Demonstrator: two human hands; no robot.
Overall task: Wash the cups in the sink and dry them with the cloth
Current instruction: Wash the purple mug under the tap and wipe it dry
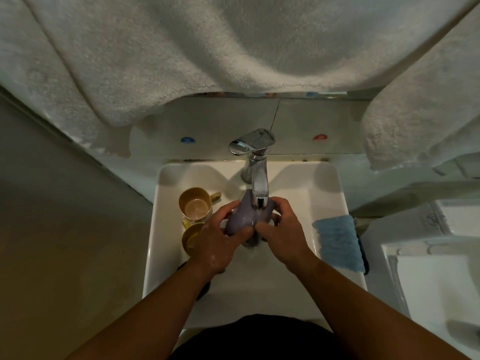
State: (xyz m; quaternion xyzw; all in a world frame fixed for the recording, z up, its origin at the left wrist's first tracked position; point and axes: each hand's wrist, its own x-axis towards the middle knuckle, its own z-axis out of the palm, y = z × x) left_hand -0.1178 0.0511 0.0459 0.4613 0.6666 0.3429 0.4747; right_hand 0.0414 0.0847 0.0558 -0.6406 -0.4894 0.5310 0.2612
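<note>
Both hands hold a purple cup (240,219) under the chrome tap (255,175), over the white sink (330,193). My left hand (220,237) grips the cup's left side, thumb across its lower part. My right hand (281,229) grips its right side, fingers curled round it. A tan cup with a handle (195,204) stands upright at the sink's left, a little water in it. In front of it a yellow-brown cup (191,236) lies partly hidden behind my left hand. A folded blue cloth (337,241) lies on the sink's right rim.
White towels (181,53) hang above, close over the tap and back ledge. A blue dot (187,139) and a red dot (320,137) mark the ledge. A grey wall runs along the left. A white fixture (436,268) stands to the right.
</note>
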